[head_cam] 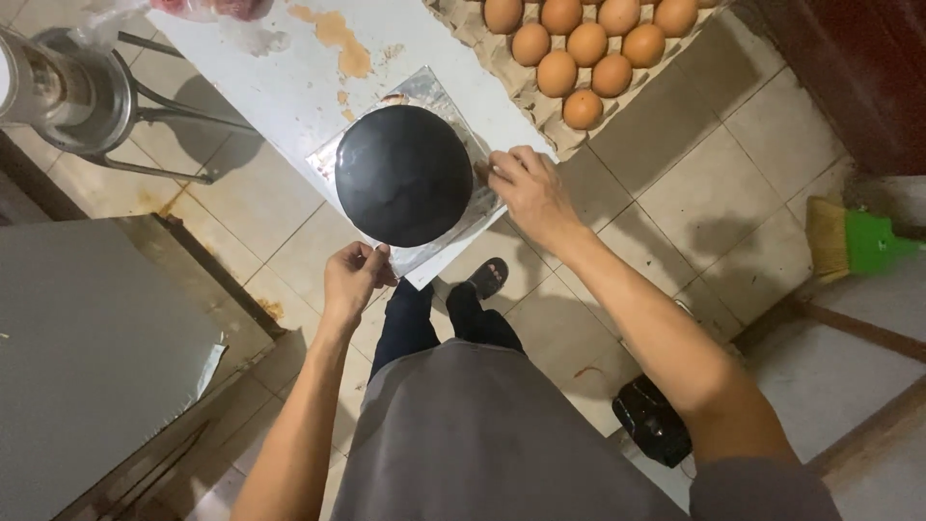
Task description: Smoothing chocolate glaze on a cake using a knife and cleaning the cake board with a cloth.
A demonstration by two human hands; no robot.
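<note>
A round cake covered in smooth dark chocolate glaze (403,175) sits on a square silver foil board (422,89) at the near edge of a white table (289,87). My left hand (354,273) pinches the board's near edge below the cake. My right hand (526,188) grips the board's right side, fingertips beside the cake.
A cardboard tray of brown eggs (579,48) lies at the table's far right. A metal stand with a steel vessel (68,92) is at the far left. A grey metal box (87,347) stands at left. A green broom (863,241) lies on the tiled floor at right.
</note>
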